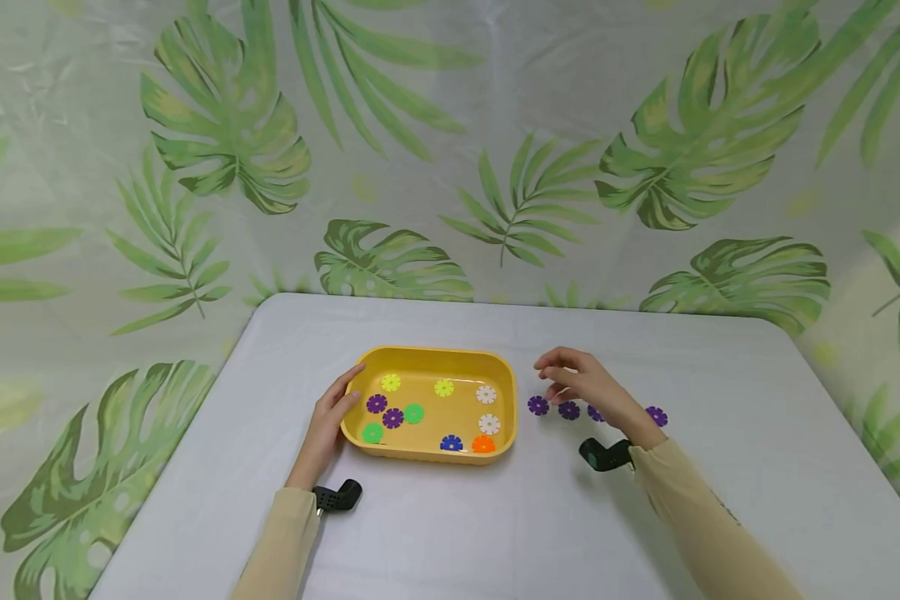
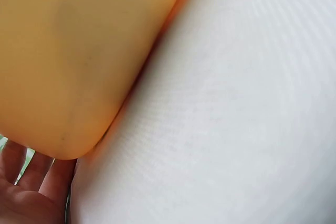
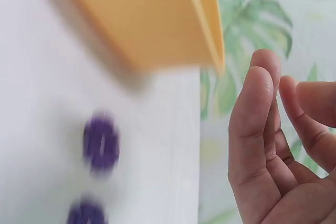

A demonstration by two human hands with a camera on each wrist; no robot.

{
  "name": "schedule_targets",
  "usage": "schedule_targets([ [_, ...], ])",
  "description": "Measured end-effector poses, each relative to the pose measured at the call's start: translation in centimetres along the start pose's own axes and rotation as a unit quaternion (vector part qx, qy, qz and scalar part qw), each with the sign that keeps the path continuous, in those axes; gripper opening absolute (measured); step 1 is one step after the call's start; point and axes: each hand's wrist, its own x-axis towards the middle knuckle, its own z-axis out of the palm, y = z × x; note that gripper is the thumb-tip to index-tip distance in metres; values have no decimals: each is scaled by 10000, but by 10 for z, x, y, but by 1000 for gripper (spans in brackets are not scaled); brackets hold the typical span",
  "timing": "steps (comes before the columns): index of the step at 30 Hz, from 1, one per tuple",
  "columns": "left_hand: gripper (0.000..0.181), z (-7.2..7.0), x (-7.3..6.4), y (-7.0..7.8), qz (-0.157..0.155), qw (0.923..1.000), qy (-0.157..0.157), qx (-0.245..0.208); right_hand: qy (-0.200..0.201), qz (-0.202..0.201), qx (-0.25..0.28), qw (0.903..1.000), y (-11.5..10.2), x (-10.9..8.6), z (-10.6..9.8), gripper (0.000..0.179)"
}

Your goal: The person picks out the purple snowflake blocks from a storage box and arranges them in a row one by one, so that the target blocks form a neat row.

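A yellow plastic tray [image 1: 429, 455] lies on the table with several flower-shaped discs inside. My left hand [image 1: 325, 425] holds its left end, the thumb over the rim; in the left wrist view, fingers [image 2: 35, 171] lie against the tray's outer side. Right of the tray, my right hand [image 1: 587, 385] hovers with bent fingers. In the right wrist view nothing shows between thumb and fingers [image 3: 251, 114]. Beneath and beside this hand, several purple discs [image 1: 537, 406] form a row, partly hidden by hand and wrist. Another purple disc [image 1: 656, 416] lies right of the wrist.
Inside the tray are yellow discs [image 1: 444, 388], white discs [image 1: 486, 395], green discs [image 1: 414, 414], purple discs [image 1: 377, 404], a blue disc [image 1: 451, 443] and an orange disc [image 1: 483, 444]. The white table [image 1: 435, 533] meets a leaf-patterned curtain [image 1: 390, 183] at the back.
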Motion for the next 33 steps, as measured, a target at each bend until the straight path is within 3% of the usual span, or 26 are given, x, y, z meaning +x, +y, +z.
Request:
schedule_targets([
  [7, 42, 0, -1, 0, 43, 10000, 10, 14, -1091, -118, 198, 9938, -26, 27, 75, 30],
  [15, 41, 1, 0, 0, -4, 10000, 4, -15, -2282, 141, -70, 9735, -30, 47, 146, 28],
  [19, 42, 3, -2, 8, -32, 10000, -55, -58, -2494, 49, -226, 9681, -31, 52, 163, 27],
  [25, 44, 6, -8, 28, -51, 9999, -139, 26, -2506, 144, -156, 9679, -32, 57, 171, 27],
  [29, 43, 6, -10, 31, -53, 9998, -133, 115, -2541, 222, 29, 9669, -34, 59, 177, 27],
  [33, 44, 5, -10, 30, -30, 9999, -160, -9, -2511, 199, -282, 9673, -36, 61, 186, 26],
])
